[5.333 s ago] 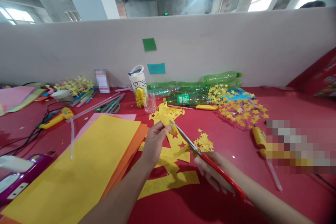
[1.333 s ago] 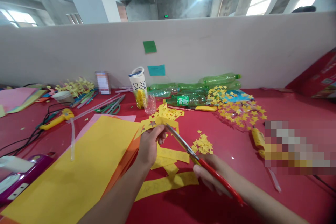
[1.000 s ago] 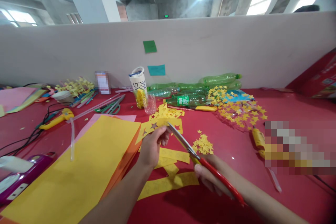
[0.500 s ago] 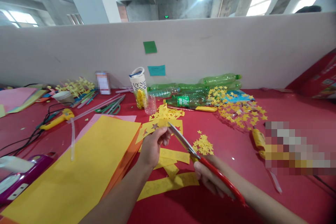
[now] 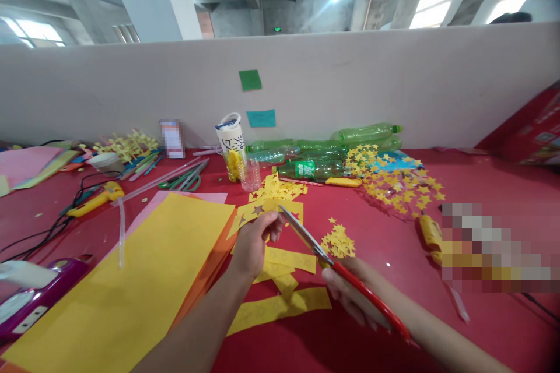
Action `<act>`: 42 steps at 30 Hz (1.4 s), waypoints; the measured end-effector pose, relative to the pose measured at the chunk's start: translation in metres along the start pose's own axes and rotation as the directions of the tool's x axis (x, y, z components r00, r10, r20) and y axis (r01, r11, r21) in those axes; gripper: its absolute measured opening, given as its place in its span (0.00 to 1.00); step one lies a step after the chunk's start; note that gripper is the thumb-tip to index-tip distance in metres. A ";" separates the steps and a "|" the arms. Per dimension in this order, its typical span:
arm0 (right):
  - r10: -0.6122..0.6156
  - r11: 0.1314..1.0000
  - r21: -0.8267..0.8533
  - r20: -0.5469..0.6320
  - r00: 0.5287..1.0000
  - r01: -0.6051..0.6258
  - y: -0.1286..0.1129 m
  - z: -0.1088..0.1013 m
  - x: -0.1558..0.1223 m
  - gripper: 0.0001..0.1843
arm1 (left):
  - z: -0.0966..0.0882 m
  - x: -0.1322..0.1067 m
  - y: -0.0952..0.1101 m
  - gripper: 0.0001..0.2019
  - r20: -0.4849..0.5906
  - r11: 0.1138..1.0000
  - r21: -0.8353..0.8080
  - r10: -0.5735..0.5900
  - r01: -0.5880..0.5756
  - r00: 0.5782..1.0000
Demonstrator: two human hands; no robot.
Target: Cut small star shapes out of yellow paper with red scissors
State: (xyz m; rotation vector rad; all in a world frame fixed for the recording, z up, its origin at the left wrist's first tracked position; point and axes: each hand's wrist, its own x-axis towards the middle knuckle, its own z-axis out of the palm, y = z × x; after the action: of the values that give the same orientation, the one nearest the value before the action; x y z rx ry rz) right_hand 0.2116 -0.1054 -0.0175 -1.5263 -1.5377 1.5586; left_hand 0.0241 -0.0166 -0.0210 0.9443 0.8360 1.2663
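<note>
My left hand (image 5: 255, 243) pinches a yellow paper piece (image 5: 252, 211) with star-shaped holes, held just above the red table (image 5: 437, 326). My right hand (image 5: 350, 294) grips red-handled scissors (image 5: 332, 265); their blades point up-left and meet the paper's right edge beside my left fingers. Yellow paper strips (image 5: 280, 306) lie on the table under both hands. A small heap of cut yellow stars (image 5: 338, 240) lies right of the blades.
A stack of yellow, orange and pink sheets (image 5: 131, 280) fills the near left. Green plastic bottles (image 5: 324, 151), a cup (image 5: 230, 143) and a large scatter of stars (image 5: 394, 178) lie at the back. Yellow glue guns (image 5: 94, 198) (image 5: 432, 232), cables and a purple device (image 5: 30, 297) lie around.
Since 5.3 s ago my left hand has a wider star-punched piece in front of the scissors. In the last second both hands and the scissors have barely shifted.
</note>
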 end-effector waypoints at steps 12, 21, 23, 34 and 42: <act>0.000 0.999 -0.047 -0.021 1.000 -0.001 -0.003 0.002 -0.002 0.29 | 0.000 0.000 0.001 0.11 0.005 1.000 0.015 0.009 -0.009 1.000; 0.037 0.998 -0.043 -0.027 0.999 -0.038 -0.001 0.001 -0.002 0.28 | -0.001 0.000 -0.001 0.13 0.013 0.998 0.053 0.038 -0.038 0.999; 0.040 0.998 -0.042 -0.027 0.999 -0.041 0.000 0.001 -0.002 0.28 | -0.001 0.000 -0.002 0.12 0.009 0.998 0.052 0.033 -0.034 0.999; 0.066 0.996 -0.064 -0.026 0.998 -0.067 -0.004 0.000 -0.001 0.28 | 0.000 0.001 -0.002 0.12 -0.017 0.997 0.072 0.036 -0.035 0.999; 0.078 0.996 -0.038 -0.029 0.997 -0.079 -0.005 0.000 -0.002 0.28 | 0.000 0.001 -0.001 0.12 -0.006 0.997 0.068 0.030 -0.030 1.000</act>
State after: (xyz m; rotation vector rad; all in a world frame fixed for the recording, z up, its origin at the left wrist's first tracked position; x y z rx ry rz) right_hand 0.2105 -0.1059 -0.0118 -1.6408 -1.5178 1.5519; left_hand 0.0245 -0.0159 -0.0224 1.0104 0.8781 1.2743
